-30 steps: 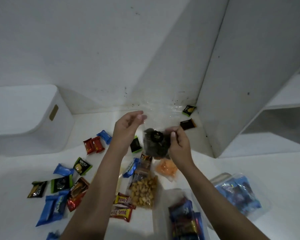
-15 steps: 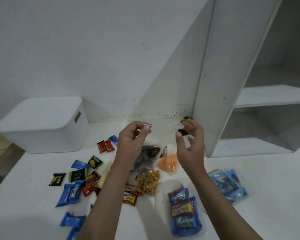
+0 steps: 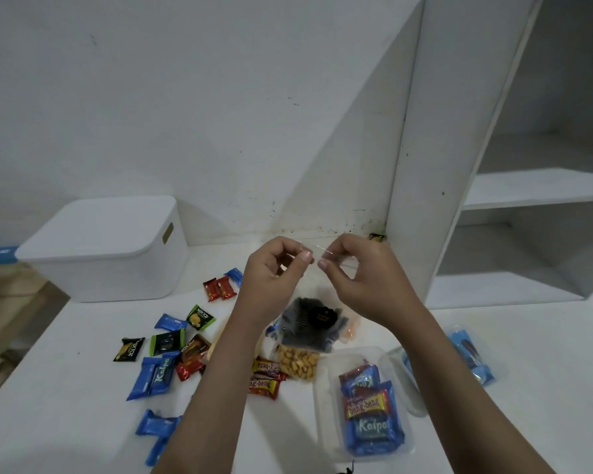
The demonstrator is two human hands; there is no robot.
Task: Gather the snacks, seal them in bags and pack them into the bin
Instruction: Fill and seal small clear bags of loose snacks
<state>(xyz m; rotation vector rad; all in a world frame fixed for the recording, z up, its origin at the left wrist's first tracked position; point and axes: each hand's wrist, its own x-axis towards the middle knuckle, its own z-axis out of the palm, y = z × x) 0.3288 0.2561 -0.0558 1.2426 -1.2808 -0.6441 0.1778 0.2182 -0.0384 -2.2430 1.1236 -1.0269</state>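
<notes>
My left hand [image 3: 274, 272] and my right hand [image 3: 360, 274] both pinch the top strip of a clear plastic bag [image 3: 308, 325] held up above the table. Dark-wrapped snacks sit in the bag's bottom, hanging below my hands. Under it lie a clear bag of yellow crackers [image 3: 297, 363] and an orange snack bag [image 3: 351, 328], mostly hidden. A filled clear bag with blue and red bars [image 3: 368, 419] lies front right. Another filled bag of blue bars [image 3: 469, 354] lies further right. The white lidded bin [image 3: 107, 248] stands at the back left, closed.
Loose blue, red, green and black wrapped snacks [image 3: 166, 354] are scattered on the white table left of my arms. Two red-yellow bars [image 3: 266, 378] lie beside the crackers. A white shelf unit [image 3: 493, 206] rises at the right, with one dark snack [image 3: 376, 237] at its base.
My right hand let go of the dark snacks and rose to the bag's top. Both hands came together at the bag's opening strip, fingertips nearly touching. The camera tilted up.
</notes>
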